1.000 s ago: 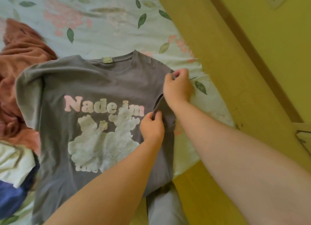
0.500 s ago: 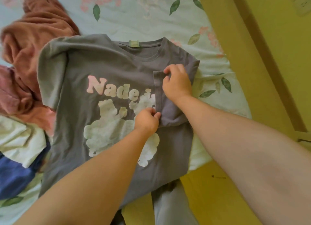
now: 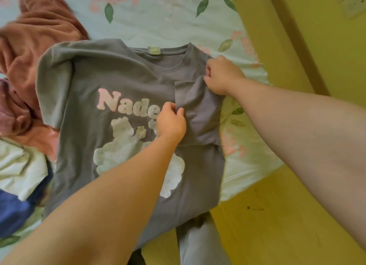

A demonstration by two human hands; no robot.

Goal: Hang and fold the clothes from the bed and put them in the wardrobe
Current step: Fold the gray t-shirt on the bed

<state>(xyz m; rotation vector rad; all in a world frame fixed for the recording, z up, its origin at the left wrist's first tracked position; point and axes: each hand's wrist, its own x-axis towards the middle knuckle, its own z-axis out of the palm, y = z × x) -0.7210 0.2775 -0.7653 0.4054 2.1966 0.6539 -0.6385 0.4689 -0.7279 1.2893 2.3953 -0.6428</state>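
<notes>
Saw nearest a grey trouser leg (image 3: 202,245) at the bottom edge, over a yellow floor (image 3: 267,215). Reached in with two bare forearms, one from the lower left, one from the right. Noted at the near left a blue cloth (image 3: 13,211) with a white cloth (image 3: 19,165) lying over it, both beside the shirt (image 3: 99,82). Found that shirt, grey, spread front up on the bed (image 3: 158,21), hem toward the camera and hanging past the mattress edge, neck away. Read "Nade" in pale pink letters across the chest, above a whitish cartoon print partly hidden by the left forearm.

Pinched with the left grip (image 3: 171,124), thumb against curled fingers, the inner edge of the sleeve (image 3: 198,108), folded inward over the chest and covering the rest of the lettering. Clenched the right grip (image 3: 221,74) farther off on the same sleeve at the shoulder, fingers curled into the cloth just beside the neckline.

Spotted a green label (image 3: 153,50) inside the neck. Found the other sleeve flat at the left, touching a rust-brown garment (image 3: 29,56) heaped on the bed. Beyond, made out a pale green sheet with pink flowers and dark leaves. Farthest, top right, glimpsed a socket (image 3: 352,3) on a yellow wall.
</notes>
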